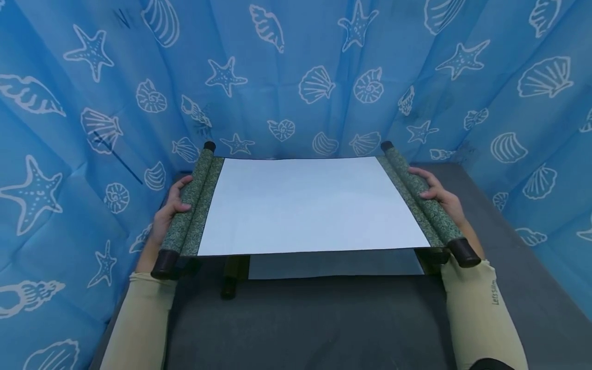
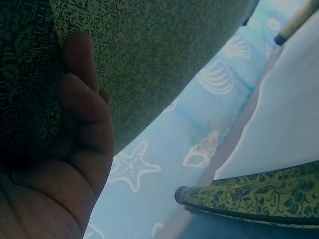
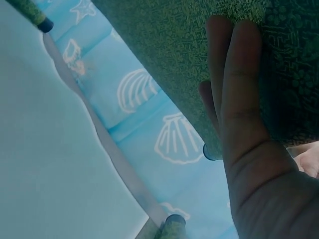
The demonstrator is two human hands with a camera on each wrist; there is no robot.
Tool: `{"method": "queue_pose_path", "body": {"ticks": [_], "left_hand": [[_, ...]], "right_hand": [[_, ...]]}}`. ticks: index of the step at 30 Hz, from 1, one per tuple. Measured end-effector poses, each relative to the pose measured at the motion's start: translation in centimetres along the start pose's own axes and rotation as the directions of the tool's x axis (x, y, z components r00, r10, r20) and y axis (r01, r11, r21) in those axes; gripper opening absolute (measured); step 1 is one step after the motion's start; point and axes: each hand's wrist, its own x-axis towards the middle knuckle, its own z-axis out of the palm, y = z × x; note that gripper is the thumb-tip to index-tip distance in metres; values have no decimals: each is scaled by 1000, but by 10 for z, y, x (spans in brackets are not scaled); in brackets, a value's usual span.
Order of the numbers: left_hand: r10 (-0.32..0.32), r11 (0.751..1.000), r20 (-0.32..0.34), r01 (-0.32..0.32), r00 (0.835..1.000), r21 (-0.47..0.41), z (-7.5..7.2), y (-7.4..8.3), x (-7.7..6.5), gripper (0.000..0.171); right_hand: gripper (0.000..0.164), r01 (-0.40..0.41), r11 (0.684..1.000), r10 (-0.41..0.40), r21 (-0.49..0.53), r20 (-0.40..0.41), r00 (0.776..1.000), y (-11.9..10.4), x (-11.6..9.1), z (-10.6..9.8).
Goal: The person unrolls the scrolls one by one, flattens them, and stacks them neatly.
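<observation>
A partly unrolled scroll (image 1: 310, 205) with a white sheet and green patterned borders is held up level between my hands. Its left roll (image 1: 188, 205), tipped with dark end caps, is gripped by my left hand (image 1: 171, 203), thumb on the near side. My right hand (image 1: 441, 198) holds the right roll (image 1: 427, 208) the same way. From below, both wrist views show fingers (image 2: 87, 104) against the scroll's green back (image 2: 144, 64). A second scroll (image 1: 333, 264) lies spread underneath, mostly hidden in the head view; its green roll (image 2: 244, 201) and white sheet (image 3: 55, 134) show in the wrist views.
A dark grey table (image 1: 305, 324) extends beneath both scrolls. Behind and at both sides hangs a blue curtain (image 1: 287, 56) printed with white shells and starfish, close to the far ends of the rolls. Pale sleeves cover both forearms.
</observation>
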Motion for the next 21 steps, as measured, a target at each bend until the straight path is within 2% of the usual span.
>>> {"method": "queue_pose_path", "body": {"ticks": [4,7,10,15,21], "left_hand": [[2,999,12,-2,1000,32,-1,-3,0,77],[-20,999,17,19,1000,42,-3,-6,-1,78],[-50,997,15,49,999,64,-3,-7,-2,80],[-84,994,18,83,996,76,-1,-8,-3,82],[-68,996,24,67,997,58,1,-11,-4,80]], "right_hand": [[59,-36,998,38,44,-48,998,5,-3,1],[57,-84,994,90,74,-83,992,9,-7,2],[55,-109,993,113,43,-90,990,12,-10,4],[51,-110,993,107,-41,-67,992,15,-14,4],[49,-183,980,180,-79,-42,983,13,-19,4]]}}
